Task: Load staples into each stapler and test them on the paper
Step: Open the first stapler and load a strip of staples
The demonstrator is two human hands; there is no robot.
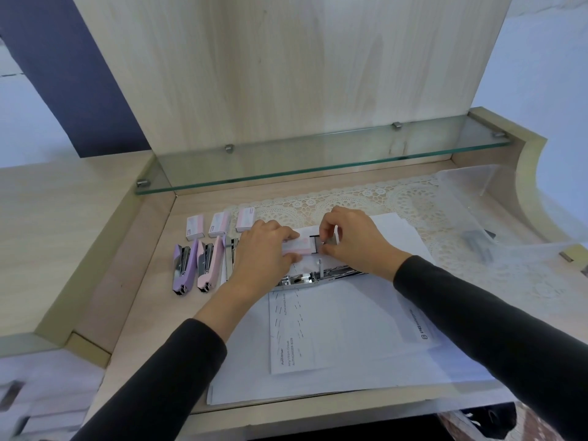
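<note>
Cardboard staple box [295,247], chrome stapler [305,277], lace mat [350,198]

third stapler [234,249]: mostly behind left hand [261,253]
clear bin [509,202]: cut off at right edge
dark thing [477,246] inside: maybe a stapler, too blurry
paper [350,329] print: too tiny to read

- Left hand [264,253]: bare, uncovered from the forearm forward.
- Right hand [353,240]: bare, uncovered from the wrist forward.
- Left sleeve [165,377]: long, black, plain fabric; cuff ends partway along the forearm.
- Right sleeve [493,319]: same black plain fabric; cuff ends at the wrist.
</note>
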